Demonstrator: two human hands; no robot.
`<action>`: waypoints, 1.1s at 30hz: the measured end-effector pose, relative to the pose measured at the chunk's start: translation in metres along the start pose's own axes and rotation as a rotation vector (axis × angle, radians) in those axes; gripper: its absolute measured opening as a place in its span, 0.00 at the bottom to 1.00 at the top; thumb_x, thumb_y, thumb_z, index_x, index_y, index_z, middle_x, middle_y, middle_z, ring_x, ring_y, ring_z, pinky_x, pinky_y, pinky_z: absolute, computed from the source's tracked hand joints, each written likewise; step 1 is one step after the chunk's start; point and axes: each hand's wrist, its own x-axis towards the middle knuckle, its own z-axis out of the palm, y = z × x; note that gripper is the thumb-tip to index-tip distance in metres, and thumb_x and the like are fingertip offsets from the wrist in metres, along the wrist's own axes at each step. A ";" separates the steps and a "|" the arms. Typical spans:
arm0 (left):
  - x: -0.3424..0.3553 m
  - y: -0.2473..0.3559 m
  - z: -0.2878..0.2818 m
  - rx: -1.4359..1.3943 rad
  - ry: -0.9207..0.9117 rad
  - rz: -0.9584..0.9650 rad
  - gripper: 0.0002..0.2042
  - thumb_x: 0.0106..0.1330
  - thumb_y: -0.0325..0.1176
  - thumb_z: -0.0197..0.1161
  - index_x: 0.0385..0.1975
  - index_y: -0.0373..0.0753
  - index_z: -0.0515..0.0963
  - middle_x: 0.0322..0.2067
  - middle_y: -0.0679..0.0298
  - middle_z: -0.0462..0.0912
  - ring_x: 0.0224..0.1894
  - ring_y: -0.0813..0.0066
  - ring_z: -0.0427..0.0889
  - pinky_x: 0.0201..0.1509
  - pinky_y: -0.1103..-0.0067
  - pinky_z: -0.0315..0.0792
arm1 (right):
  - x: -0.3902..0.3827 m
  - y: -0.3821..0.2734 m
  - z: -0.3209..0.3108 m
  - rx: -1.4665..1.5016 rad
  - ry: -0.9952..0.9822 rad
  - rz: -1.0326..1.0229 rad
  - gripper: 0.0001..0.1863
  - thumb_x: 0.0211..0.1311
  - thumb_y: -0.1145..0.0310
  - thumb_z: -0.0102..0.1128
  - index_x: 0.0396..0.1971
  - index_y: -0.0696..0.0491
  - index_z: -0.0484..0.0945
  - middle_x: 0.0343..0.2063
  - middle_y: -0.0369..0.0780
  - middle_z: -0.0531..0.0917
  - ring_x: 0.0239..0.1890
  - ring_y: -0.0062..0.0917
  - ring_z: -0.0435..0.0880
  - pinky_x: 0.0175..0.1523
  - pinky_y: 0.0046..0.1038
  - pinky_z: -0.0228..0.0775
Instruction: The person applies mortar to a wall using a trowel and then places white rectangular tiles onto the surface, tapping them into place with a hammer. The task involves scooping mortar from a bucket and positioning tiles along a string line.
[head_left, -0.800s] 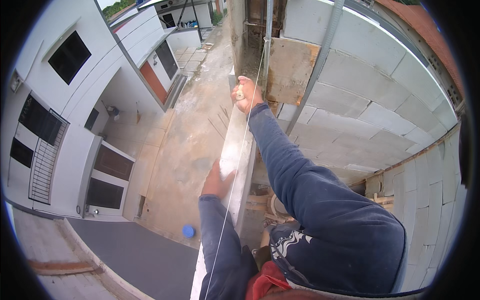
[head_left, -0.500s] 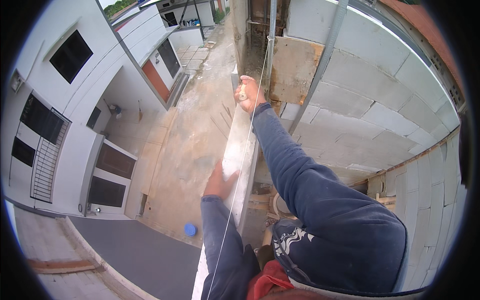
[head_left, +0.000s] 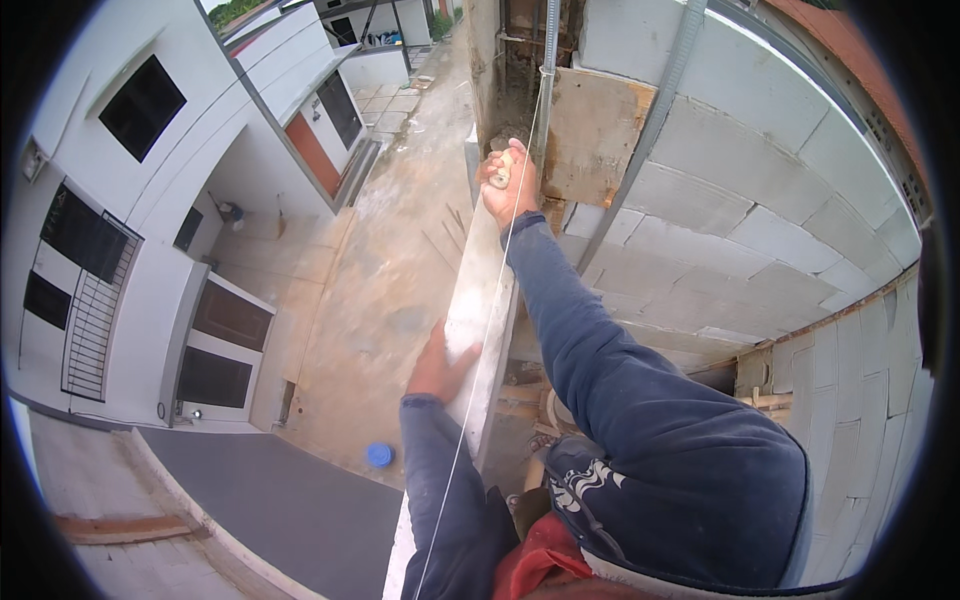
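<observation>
My right hand (head_left: 510, 186) is closed on the pale handle of a tool (head_left: 503, 172), above the far part of a long, narrow white block wall top (head_left: 468, 290). The rest of the tool is mostly hidden. My left hand (head_left: 438, 368) rests open on the near part of this wall top, fingers apart over its left side and surface. A taut white string (head_left: 489, 310) runs lengthwise over the wall top, passing close by both hands and up to a metal post (head_left: 548, 55) at the far end.
A concrete column (head_left: 484, 70) and a stained board (head_left: 600, 135) stand beyond my right hand. A block wall (head_left: 730, 170) with a metal strut (head_left: 648, 130) is on the right. Down on the left are a concrete yard (head_left: 350, 330), white houses (head_left: 130, 320), thin rods (head_left: 445, 238) and a blue lid-like object (head_left: 380, 455).
My right hand has moved a little forward and to the right, farther along the wall top, with the handle in it. My left hand stays on the wall top.
</observation>
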 end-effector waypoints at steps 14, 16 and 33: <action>-0.007 0.008 -0.002 0.032 0.053 0.021 0.42 0.70 0.49 0.73 0.77 0.35 0.62 0.67 0.43 0.79 0.70 0.49 0.78 0.72 0.64 0.71 | -0.031 0.041 0.019 0.030 0.072 -0.132 0.08 0.75 0.65 0.56 0.49 0.37 0.76 0.34 0.37 0.77 0.28 0.25 0.75 0.33 0.29 0.71; -0.006 0.008 -0.002 0.041 0.045 0.022 0.43 0.71 0.51 0.72 0.78 0.35 0.61 0.68 0.43 0.78 0.70 0.49 0.78 0.73 0.64 0.70 | -0.027 0.025 0.014 0.085 0.000 -0.115 0.08 0.74 0.65 0.57 0.49 0.37 0.77 0.33 0.37 0.77 0.29 0.25 0.76 0.32 0.27 0.71; -0.009 0.007 -0.008 0.007 0.026 -0.029 0.41 0.70 0.50 0.72 0.78 0.37 0.62 0.70 0.44 0.75 0.73 0.48 0.74 0.75 0.62 0.68 | -0.215 -0.129 -0.034 -1.730 -0.064 0.122 0.33 0.77 0.67 0.58 0.74 0.47 0.53 0.38 0.40 0.82 0.14 0.18 0.73 0.14 0.25 0.64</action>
